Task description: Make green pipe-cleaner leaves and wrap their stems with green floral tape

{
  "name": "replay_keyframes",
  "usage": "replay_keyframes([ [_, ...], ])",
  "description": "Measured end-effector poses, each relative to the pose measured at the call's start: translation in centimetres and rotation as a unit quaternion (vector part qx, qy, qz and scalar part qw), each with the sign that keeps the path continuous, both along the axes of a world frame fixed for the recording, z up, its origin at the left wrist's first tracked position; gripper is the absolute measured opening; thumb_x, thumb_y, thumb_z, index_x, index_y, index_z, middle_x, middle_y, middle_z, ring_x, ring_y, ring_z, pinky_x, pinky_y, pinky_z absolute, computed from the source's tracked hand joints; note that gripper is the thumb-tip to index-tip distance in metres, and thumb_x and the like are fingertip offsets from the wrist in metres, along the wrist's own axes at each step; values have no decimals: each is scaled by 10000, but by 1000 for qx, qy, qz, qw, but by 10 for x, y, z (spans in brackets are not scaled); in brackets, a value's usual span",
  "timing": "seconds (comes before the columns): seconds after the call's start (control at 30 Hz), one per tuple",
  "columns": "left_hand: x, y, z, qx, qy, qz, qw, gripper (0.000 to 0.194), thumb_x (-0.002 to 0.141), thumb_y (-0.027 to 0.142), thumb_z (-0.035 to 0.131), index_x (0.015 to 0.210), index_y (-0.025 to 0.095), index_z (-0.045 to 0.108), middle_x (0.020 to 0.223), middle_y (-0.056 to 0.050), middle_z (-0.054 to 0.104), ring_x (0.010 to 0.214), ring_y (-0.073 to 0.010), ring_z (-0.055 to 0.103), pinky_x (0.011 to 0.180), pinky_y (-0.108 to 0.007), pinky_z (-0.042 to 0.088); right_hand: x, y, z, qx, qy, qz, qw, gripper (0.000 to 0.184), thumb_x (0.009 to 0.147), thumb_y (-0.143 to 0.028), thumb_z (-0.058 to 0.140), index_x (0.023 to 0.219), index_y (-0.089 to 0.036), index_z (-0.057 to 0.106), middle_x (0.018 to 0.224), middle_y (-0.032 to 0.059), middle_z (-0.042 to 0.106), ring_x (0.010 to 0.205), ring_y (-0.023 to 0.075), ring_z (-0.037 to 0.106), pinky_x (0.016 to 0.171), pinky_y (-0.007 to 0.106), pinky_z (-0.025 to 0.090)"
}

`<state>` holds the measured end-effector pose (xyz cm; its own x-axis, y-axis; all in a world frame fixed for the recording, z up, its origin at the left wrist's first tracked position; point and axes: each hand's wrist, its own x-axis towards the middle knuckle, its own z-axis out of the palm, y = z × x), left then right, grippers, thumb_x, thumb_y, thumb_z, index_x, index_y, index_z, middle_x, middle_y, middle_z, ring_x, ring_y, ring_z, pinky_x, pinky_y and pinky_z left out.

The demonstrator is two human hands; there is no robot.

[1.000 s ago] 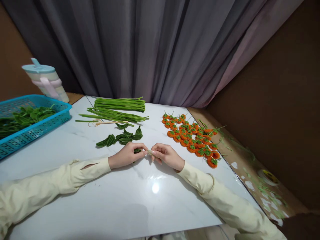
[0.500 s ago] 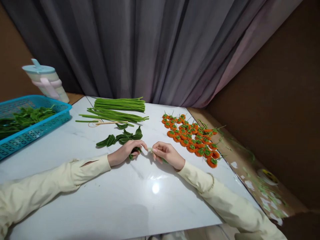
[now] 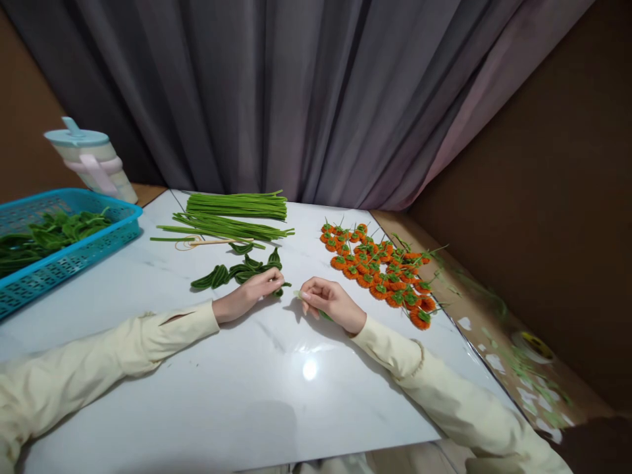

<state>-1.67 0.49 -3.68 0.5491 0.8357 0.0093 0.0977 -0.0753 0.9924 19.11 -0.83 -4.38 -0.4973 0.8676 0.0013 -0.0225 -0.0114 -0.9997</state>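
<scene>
My left hand [image 3: 251, 289] is closed, its fingers round a dark green fuzzy pipe-cleaner leaf [image 3: 280, 291] whose tip sticks out on the right. Just behind that hand lie several more dark green leaves [image 3: 212, 278], some partly covered by it. A short gap to the right, my right hand [image 3: 336, 306] pinches a small pale, translucent strip [image 3: 297, 294] between thumb and forefinger. A bit of green [image 3: 324, 316] shows below its palm; whether the hand holds it I cannot tell.
Bundles of bright green pipe cleaners [image 3: 237, 207] lie at the back, with a thin wooden stick [image 3: 222, 242] in front. Orange fuzzy flowers [image 3: 380, 291] spread at right. A blue basket [image 3: 69, 263] of green leaves and a tumbler [image 3: 96, 164] stand left. Scraps and a tape roll [image 3: 533, 345] lie far right.
My left hand has drawn slightly back and away from the strip, its extended fingers now curled in round the green leaf. The right hand has hardly moved.
</scene>
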Motion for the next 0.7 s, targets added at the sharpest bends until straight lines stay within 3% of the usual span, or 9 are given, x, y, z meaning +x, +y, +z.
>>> replay_keyframes([
  [0.13,2,0,-5,207,91,15,974,161,885,338,451,866,197,526,954,-52,520,1007,-217,403,906,-322,278,0,1,-1,-2,15,-9,1000,339,733,-453,688,774,-140,565,597,-9,609,441,64,469,466,209,356],
  [0.23,3,-2,-9,291,139,25,946,134,878,309,476,863,196,545,952,-65,581,976,-227,452,923,-353,232,0,1,0,-11,20,-16,1000,337,710,-440,713,773,-139,575,600,-5,620,454,70,489,479,211,378],
  [0.37,4,-6,-10,341,172,-10,924,165,868,332,511,822,187,576,810,-51,621,790,-201,522,893,-352,240,-1,-1,0,-22,23,-21,999,333,683,-426,738,754,-139,585,602,3,636,475,78,505,494,215,399],
  [0.7,3,-5,-12,420,215,10,882,186,893,320,499,832,189,617,822,-64,654,867,-228,573,856,-358,193,-5,-4,0,-23,28,-36,999,322,679,-420,740,722,-138,589,585,5,640,492,86,519,519,226,413],
])
